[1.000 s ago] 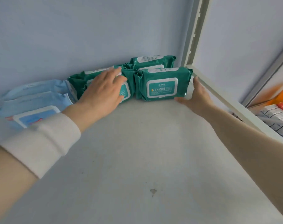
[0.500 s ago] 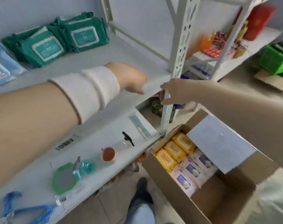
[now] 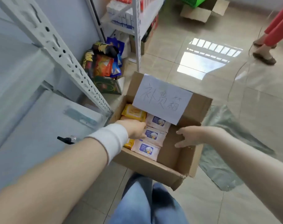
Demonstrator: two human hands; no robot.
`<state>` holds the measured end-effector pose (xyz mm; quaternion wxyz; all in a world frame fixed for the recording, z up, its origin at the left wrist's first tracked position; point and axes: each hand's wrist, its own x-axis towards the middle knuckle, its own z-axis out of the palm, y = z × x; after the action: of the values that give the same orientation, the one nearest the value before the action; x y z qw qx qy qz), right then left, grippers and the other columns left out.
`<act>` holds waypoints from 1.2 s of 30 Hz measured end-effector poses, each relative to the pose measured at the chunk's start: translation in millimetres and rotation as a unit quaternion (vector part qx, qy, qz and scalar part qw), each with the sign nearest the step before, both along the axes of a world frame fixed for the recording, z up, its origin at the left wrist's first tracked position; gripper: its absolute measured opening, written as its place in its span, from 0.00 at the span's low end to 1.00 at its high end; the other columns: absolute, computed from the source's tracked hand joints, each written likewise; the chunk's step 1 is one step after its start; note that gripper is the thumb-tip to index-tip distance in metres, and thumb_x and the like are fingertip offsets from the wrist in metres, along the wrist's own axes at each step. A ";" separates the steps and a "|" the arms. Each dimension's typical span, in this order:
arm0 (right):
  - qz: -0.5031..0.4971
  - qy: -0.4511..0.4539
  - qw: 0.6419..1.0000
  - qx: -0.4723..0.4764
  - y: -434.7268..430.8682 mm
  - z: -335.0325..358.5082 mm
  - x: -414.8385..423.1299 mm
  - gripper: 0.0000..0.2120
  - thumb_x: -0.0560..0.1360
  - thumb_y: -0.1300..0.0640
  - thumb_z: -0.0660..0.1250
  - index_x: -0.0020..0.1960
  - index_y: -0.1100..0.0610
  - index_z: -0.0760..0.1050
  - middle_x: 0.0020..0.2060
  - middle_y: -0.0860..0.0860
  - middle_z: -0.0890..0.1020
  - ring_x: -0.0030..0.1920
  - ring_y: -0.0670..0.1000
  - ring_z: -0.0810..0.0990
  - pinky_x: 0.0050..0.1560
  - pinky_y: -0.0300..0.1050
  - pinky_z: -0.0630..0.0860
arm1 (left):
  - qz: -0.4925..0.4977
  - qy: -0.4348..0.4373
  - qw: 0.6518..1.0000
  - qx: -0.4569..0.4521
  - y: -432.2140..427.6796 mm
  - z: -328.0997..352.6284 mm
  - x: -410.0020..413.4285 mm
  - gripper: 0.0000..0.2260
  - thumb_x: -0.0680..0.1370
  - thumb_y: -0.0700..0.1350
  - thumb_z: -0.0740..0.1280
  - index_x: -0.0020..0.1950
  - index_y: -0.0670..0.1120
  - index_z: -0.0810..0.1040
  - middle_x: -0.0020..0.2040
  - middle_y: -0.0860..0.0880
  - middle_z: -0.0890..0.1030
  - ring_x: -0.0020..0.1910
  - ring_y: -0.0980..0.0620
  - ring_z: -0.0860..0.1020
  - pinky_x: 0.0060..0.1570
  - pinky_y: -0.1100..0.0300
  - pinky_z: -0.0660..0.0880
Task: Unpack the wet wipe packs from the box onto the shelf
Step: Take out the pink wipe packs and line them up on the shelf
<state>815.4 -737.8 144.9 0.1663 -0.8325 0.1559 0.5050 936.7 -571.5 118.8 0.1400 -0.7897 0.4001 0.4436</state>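
Left hand (image 3: 134,128), white wristband (image 3: 112,139) on the wrist, reaches into the cardboard box (image 3: 145,166) at frame centre, touching the packs; whether it grasps one I cannot tell. Right hand (image 3: 190,136) released, fingers spread, over the bare right side of the box. Inside: yellow wet wipe packs (image 3: 134,111) in the left row, pink wet wipe packs (image 3: 147,148) in the middle row. Shelf (image 3: 32,126) at frame left.

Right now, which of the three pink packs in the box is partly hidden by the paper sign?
The farthest pink pack: the paper sign overlaps its far edge; the other two lie clear of it.
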 end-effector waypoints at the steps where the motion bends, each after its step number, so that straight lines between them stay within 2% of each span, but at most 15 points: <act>1: -0.037 0.021 0.999 0.023 5.4 -24.7 -16.2 0.33 0.75 0.42 0.62 0.75 0.56 0.58 0.72 0.53 0.67 0.70 0.54 0.67 0.69 0.46 0.66 | 0.026 0.029 0.999 0.016 3.9 -27.5 -8.3 0.24 0.79 0.56 0.58 0.72 0.46 0.63 0.69 0.44 0.71 0.65 0.43 0.72 0.63 0.49 0.70; 4: -0.150 0.054 0.984 0.077 31.0 -98.9 -61.1 0.33 0.76 0.45 0.63 0.75 0.57 0.56 0.73 0.53 0.65 0.71 0.53 0.66 0.68 0.42 0.63 | 0.121 0.114 0.984 0.059 16.5 -102.0 -35.3 0.28 0.80 0.53 0.56 0.76 0.44 0.54 0.73 0.42 0.66 0.68 0.42 0.69 0.68 0.50 0.66; 7: -0.224 0.082 0.965 0.107 47.0 -159.1 -82.4 0.34 0.76 0.45 0.62 0.75 0.58 0.55 0.73 0.54 0.65 0.72 0.54 0.65 0.69 0.43 0.63 | 0.187 0.139 0.970 0.072 17.5 -159.9 -43.9 0.34 0.79 0.51 0.60 0.78 0.44 0.44 0.76 0.42 0.58 0.69 0.42 0.68 0.70 0.51 0.64; 11: -0.299 0.041 0.945 0.129 45.5 -243.4 -77.2 0.36 0.76 0.44 0.62 0.76 0.57 0.52 0.74 0.54 0.63 0.73 0.53 0.63 0.71 0.43 0.60 | 0.277 0.125 0.953 0.017 -6.5 -243.9 -29.3 0.31 0.77 0.50 0.64 0.76 0.44 0.55 0.75 0.43 0.62 0.71 0.44 0.66 0.70 0.53 0.63; 13: -0.355 0.026 0.925 0.132 43.2 -289.6 -65.1 0.35 0.76 0.46 0.63 0.76 0.57 0.52 0.74 0.54 0.63 0.73 0.52 0.64 0.71 0.44 0.61 | 0.329 0.101 0.939 0.004 -18.3 -293.7 -18.3 0.32 0.77 0.51 0.65 0.75 0.43 0.55 0.74 0.41 0.62 0.72 0.43 0.64 0.71 0.51 0.62; 16: -0.443 0.017 0.883 0.157 47.6 -351.5 -51.0 0.36 0.75 0.47 0.65 0.76 0.57 0.54 0.73 0.53 0.64 0.72 0.53 0.65 0.70 0.47 0.64 | 0.383 0.059 0.921 -0.033 -34.0 -351.9 -5.2 0.36 0.75 0.53 0.66 0.76 0.42 0.52 0.74 0.40 0.60 0.73 0.42 0.61 0.72 0.51 0.59; 18: -0.496 0.014 0.850 0.179 55.3 -383.1 -42.4 0.34 0.74 0.48 0.67 0.73 0.59 0.59 0.70 0.54 0.70 0.68 0.54 0.70 0.67 0.47 0.67 | 0.398 0.020 0.917 -0.021 -42.9 -379.7 -2.8 0.43 0.73 0.58 0.67 0.76 0.39 0.47 0.76 0.38 0.55 0.75 0.41 0.55 0.74 0.50 0.54; 21: -0.613 0.004 0.773 0.166 66.7 -408.3 -35.7 0.34 0.69 0.48 0.73 0.68 0.60 0.64 0.62 0.53 0.76 0.62 0.53 0.75 0.61 0.46 0.71 | 0.441 -0.013 0.897 0.013 -56.3 -397.1 -7.8 0.54 0.68 0.64 0.68 0.75 0.36 0.40 0.77 0.36 0.47 0.77 0.40 0.46 0.75 0.49 0.47; 23: -0.667 0.012 0.724 0.174 72.7 -415.3 -34.5 0.35 0.65 0.48 0.76 0.65 0.60 0.65 0.56 0.50 0.76 0.59 0.52 0.77 0.61 0.46 0.73 | 0.469 -0.054 0.881 -0.025 -59.1 -400.8 -11.7 0.56 0.64 0.64 0.72 0.76 0.38 0.43 0.76 0.37 0.51 0.76 0.40 0.50 0.74 0.49 0.50; 25: -0.682 0.016 0.701 0.209 77.2 -419.3 -36.5 0.33 0.61 0.48 0.78 0.61 0.57 0.69 0.56 0.49 0.80 0.56 0.50 0.79 0.61 0.48 0.75 | 0.524 -0.086 0.843 -0.085 -56.6 -402.7 -11.3 0.54 0.61 0.60 0.76 0.74 0.40 0.50 0.74 0.39 0.60 0.74 0.41 0.59 0.73 0.49 0.58; 27: -0.674 0.011 0.700 0.238 77.6 -420.7 -35.2 0.26 0.62 0.51 0.78 0.57 0.52 0.73 0.54 0.48 0.82 0.54 0.49 0.81 0.60 0.47 0.75 | 0.573 -0.061 0.810 -0.114 -55.4 -402.3 -5.5 0.49 0.62 0.55 0.78 0.72 0.41 0.54 0.71 0.41 0.66 0.71 0.42 0.65 0.70 0.49 0.63; 28: -0.673 0.011 0.697 0.247 77.1 -419.8 -33.6 0.23 0.64 0.53 0.78 0.55 0.51 0.74 0.52 0.48 0.82 0.53 0.49 0.81 0.60 0.47 0.75 | 0.578 -0.028 0.809 -0.104 -55.0 -402.9 -0.5 0.46 0.62 0.53 0.78 0.71 0.41 0.57 0.70 0.42 0.68 0.69 0.43 0.68 0.68 0.51 0.66; 31: -0.693 0.024 0.676 0.249 75.9 -415.6 -28.1 0.19 0.65 0.55 0.77 0.53 0.52 0.75 0.51 0.50 0.82 0.51 0.51 0.81 0.57 0.46 0.76 | 0.533 0.073 0.841 -0.062 -56.9 -399.0 16.8 0.37 0.65 0.54 0.77 0.68 0.43 0.67 0.66 0.46 0.74 0.65 0.46 0.73 0.61 0.55 0.71; 34: -0.711 0.036 0.657 0.249 72.5 -409.4 -28.1 0.17 0.66 0.53 0.76 0.51 0.52 0.74 0.43 0.47 0.81 0.42 0.47 0.79 0.42 0.38 0.76 | 0.517 0.108 0.845 -0.084 -55.1 -394.8 25.5 0.35 0.64 0.53 0.77 0.67 0.43 0.70 0.65 0.46 0.76 0.63 0.47 0.75 0.62 0.54 0.72; 36: -0.723 0.040 0.646 0.240 67.2 -403.1 -34.4 0.16 0.67 0.51 0.75 0.50 0.51 0.72 0.38 0.44 0.78 0.39 0.44 0.77 0.34 0.35 0.72 | 0.529 0.108 0.836 -0.100 -50.4 -387.8 24.8 0.28 0.67 0.50 0.76 0.63 0.43 0.73 0.60 0.46 0.79 0.56 0.49 0.77 0.55 0.57 0.74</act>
<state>781.1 -670.6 -258.2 0.6665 -0.3652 0.5879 0.2772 961.4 -621.9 -269.0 -0.2399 -0.8379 -0.0234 0.4897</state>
